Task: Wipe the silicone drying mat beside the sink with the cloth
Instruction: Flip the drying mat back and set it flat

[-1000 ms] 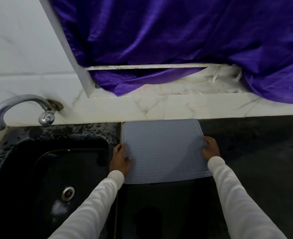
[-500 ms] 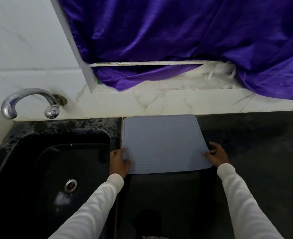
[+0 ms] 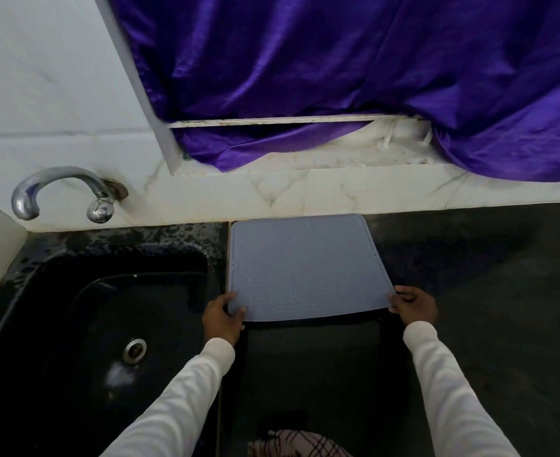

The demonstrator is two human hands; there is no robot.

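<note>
Beside the sink [image 3: 84,311], left hand [image 3: 222,316] and right hand [image 3: 414,305] outstretched, pinching mat [image 3: 305,268] near corners

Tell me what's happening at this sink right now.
A person is holding a grey mat by its two near corners, the left hand on one and the right hand on the other. The mat lies on the dark counter just right of the black sink, its far edge at the wall. A checked cloth sits untouched at the near edge, so wiping hasn't begun.
</note>
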